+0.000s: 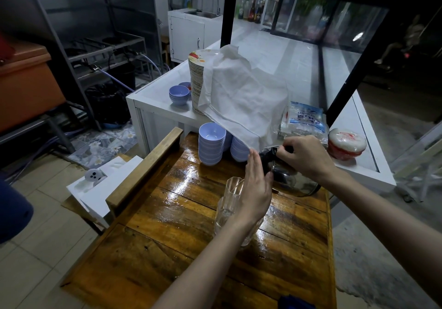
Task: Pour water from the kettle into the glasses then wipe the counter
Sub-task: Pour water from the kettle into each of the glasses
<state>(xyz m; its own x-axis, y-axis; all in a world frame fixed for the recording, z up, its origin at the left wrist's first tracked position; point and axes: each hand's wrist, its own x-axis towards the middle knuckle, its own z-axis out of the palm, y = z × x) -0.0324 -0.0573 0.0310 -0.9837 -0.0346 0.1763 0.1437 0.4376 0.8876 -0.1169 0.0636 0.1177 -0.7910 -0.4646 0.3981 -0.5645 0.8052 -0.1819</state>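
Observation:
A shiny steel kettle (290,179) with a black handle is tilted toward the glasses above the glossy wooden counter (181,227). My right hand (307,156) grips the kettle's black handle from above. My left hand (256,189) lies flat with straight fingers against the kettle's front, partly covering the glasses. Two clear glasses stand close together on the counter: one (233,186) behind, one (226,215) in front and lower. Whether water is flowing cannot be seen. A dark blue cloth (295,302) shows at the counter's near edge.
Two stacks of lilac bowls (211,144) stand at the counter's far end. Behind, a white table (157,98) carries a plate stack (196,81) draped with a white cloth (241,93), more bowls, a plastic bag (303,123) and a red-white packet (346,143). A wooden rail (146,165) borders the counter's left.

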